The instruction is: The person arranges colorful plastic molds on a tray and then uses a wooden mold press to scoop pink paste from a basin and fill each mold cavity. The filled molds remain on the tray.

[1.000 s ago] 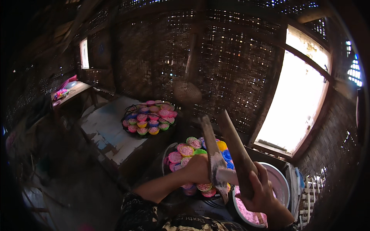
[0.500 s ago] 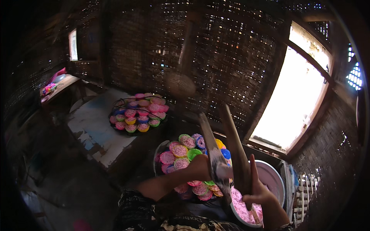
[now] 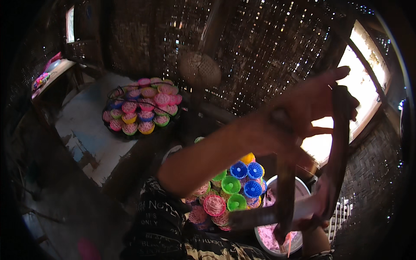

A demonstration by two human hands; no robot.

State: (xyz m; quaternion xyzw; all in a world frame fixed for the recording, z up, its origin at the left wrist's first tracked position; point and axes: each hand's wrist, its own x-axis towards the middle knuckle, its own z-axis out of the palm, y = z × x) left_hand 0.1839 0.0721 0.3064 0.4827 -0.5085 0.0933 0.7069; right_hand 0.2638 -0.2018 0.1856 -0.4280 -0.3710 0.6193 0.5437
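While the left hand [image 3: 310,106] wraps around the raised bar of the wooden press [image 3: 308,208] at near right, the right hand [image 3: 314,226] sits low behind it, its grip too dark to tell. Below, a bucket [image 3: 302,185] holds pink paste [image 3: 268,236]. Leftward, some cups [image 3: 214,205] carry pink strands; several blue and green cups [image 3: 252,189] look unfilled. The left forearm [image 3: 225,149] hides others; blur smears the press
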